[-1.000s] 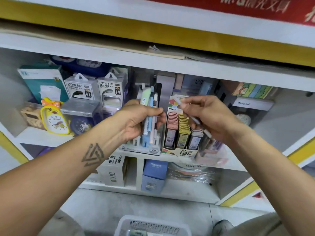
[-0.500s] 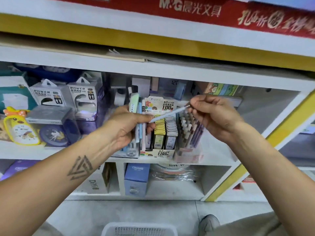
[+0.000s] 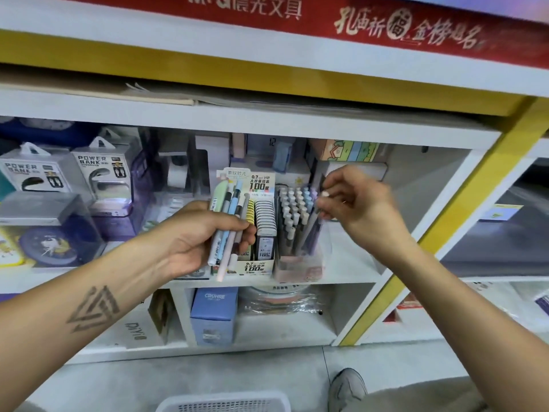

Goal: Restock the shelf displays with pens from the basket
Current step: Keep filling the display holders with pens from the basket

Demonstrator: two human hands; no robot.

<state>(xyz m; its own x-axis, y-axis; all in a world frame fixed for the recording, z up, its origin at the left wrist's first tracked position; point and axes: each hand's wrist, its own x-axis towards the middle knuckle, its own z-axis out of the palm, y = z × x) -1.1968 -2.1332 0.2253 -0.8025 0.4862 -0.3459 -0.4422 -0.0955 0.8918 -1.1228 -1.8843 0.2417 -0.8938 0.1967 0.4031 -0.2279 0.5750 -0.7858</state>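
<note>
From the head camera, the left hand (image 3: 197,233) grips a small bundle of pens (image 3: 230,224), fingers and thumb curled round the middle of the barrels, so that capped tips fan out above the fingers and the tails hang below the palm. These look light, stiff and smooth-sided, so I judge they could slide against one another if the hold slackens; a grip round the middle of the bundle suits them, while a single one is best taken near its top end between thumb and fingertip. That is how the right hand (image 3: 361,205) has its pen (image 3: 320,211): thumb and forefinger pinch the upper end, the barrel pointing down below the fingers into the clear display holder (image 3: 297,263), just beside the rows of pens already standing there. How deep it sits I cannot tell, as the hand is blurred. The left forearm reaches up from the lower left with the wrist straight; the right wrist is bent downward, with the other fingers loosely curled. The white basket (image 3: 225,404) lies on the floor, well below both hands.
</note>
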